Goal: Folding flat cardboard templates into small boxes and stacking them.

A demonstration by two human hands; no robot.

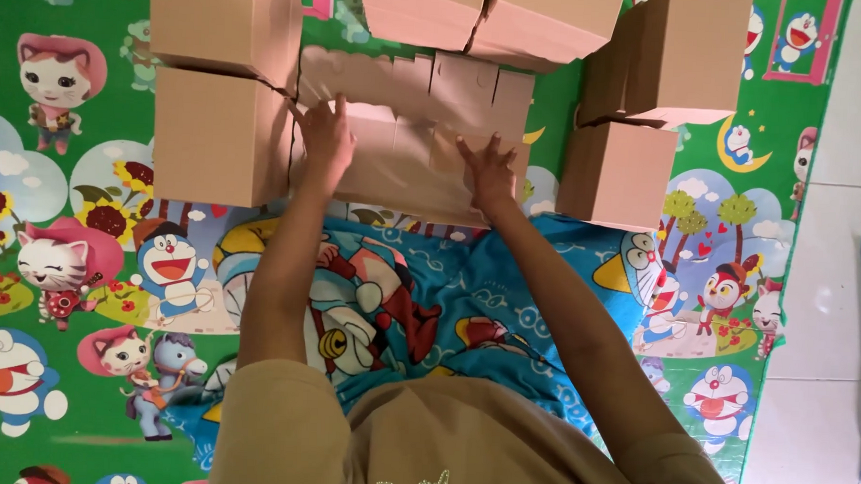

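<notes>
both hands (324, 138) (490, 168) pressed flat on unfolded cardboard sheet (406, 127), long axis left-right

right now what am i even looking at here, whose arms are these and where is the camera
There is no machine here. A person wears a camera on the head, and it looks straight down over their own chest and arms, so the single picture shows what that person sees.

The left hand and the right hand are both spread flat, fingers open, on a flat sheet of cut cardboard, an unfolded box blank with tabs along its far edge. Neither hand grips anything; they press on the sheet.

Around the sheet stand made-up cardboard boxes: a stack on the left, a stack on the right, and more at the top.

Everything lies on a green play mat printed with cartoon animals. A blue cartoon cloth covers the mat in front of the person. To the right is pale tiled floor.
</notes>
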